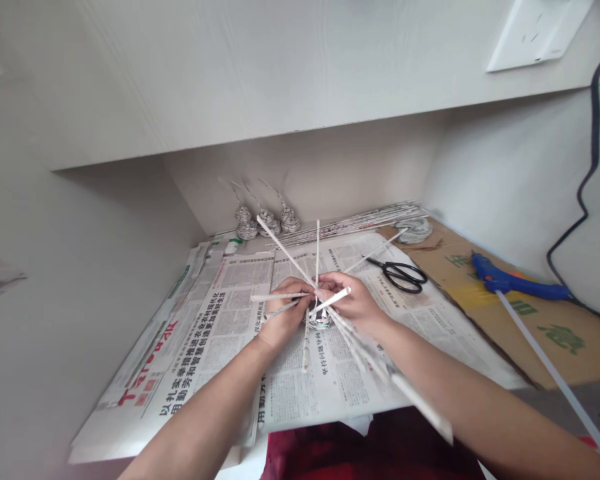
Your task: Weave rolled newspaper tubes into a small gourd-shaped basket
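Between my hands, over the newspaper, is a small woven piece (321, 321) made of rolled paper. Rolled paper sticks (291, 257) fan out from it on all sides, and a bundle of them trails down to the right. My left hand (286, 312) wraps round the left side of the woven piece, its fingers curled. On the other side my right hand (353, 299) pinches near the top, where the sticks meet. The exact stick under the fingertips is partly hidden.
Newspaper sheets (215, 333) cover the table. Black scissors (403, 275) lie to the right. A blue glue gun (515, 280) with its cord rests on cardboard (480, 313). Gourd-shaped woven pieces (267, 223) and more paper sticks (350, 223) sit behind, under an overhanging panel (290, 80).
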The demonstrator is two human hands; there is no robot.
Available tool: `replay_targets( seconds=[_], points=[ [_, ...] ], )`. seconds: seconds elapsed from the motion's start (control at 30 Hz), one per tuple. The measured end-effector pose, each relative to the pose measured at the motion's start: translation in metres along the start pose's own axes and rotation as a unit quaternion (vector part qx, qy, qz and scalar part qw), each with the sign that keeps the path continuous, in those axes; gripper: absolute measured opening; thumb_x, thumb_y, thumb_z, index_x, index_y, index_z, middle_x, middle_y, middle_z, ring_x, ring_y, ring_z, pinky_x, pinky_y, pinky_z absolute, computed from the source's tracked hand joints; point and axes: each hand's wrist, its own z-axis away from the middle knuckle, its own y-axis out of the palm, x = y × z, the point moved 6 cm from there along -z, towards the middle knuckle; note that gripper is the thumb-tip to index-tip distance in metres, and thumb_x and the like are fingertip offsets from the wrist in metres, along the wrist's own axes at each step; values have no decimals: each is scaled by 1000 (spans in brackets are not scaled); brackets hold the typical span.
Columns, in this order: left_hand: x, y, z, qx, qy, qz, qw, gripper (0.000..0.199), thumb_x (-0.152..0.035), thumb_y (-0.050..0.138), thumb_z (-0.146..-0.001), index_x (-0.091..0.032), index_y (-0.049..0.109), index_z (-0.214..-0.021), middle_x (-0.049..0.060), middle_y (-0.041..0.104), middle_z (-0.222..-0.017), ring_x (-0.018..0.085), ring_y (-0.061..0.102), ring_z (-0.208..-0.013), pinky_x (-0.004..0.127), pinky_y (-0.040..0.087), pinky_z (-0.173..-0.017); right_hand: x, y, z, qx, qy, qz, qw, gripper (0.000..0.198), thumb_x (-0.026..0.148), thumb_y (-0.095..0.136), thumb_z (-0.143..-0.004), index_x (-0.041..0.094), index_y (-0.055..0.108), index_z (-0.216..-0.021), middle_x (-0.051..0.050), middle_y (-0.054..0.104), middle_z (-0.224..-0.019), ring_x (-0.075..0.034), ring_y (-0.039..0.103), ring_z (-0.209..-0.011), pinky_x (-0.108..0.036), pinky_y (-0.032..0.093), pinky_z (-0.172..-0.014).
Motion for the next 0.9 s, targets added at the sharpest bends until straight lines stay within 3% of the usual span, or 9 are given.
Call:
replay_targets(
  seconds=[0.27,0.43,0.67,0.77,0.9],
  points=[
    [-5,0,0,20,21,-10,1000,8,-15,61,-80,-18,69,-78,5,66,-81,16,61,-78,29,50,-74,38,11,16,59,-159,120,978,17,25,59,-83,17,68,-96,-6,67,-95,-15,62,-83,-26,48,-73],
    [-7,0,1,30,15,6,999,10,-17,60,-81,-16,69,-76,5,64,-77,15,60,-73,27,49,-69,37,15,16,70,-140,86,984,14,27,59,-84,18,63,-94,-2,64,-82,-12,57,-67,-24,45,-61],
    [-10,5,4,88,33,-21,995,15,-22,56,-85,-17,68,-79,5,61,-82,16,60,-75,27,49,-67,41,15,17,31,-153,133,979,40,33,83,-59,21,61,-90,1,63,-80,-12,53,-68,-24,41,-59],
    [-10,6,6,95,38,-24,994,14,-20,54,-85,-17,67,-80,6,62,-85,16,61,-77,28,50,-70,43,15,19,27,-162,127,978,40,33,80,-65,22,60,-97,-1,64,-86,-12,55,-70,-24,43,-61],
    [-5,4,7,56,62,-75,994,11,-14,57,-82,-19,67,-82,4,64,-86,15,61,-76,27,51,-70,39,11,17,19,-155,138,978,17,27,67,-79,20,63,-94,-1,66,-83,-12,59,-70,-24,46,-63]
  ],
)
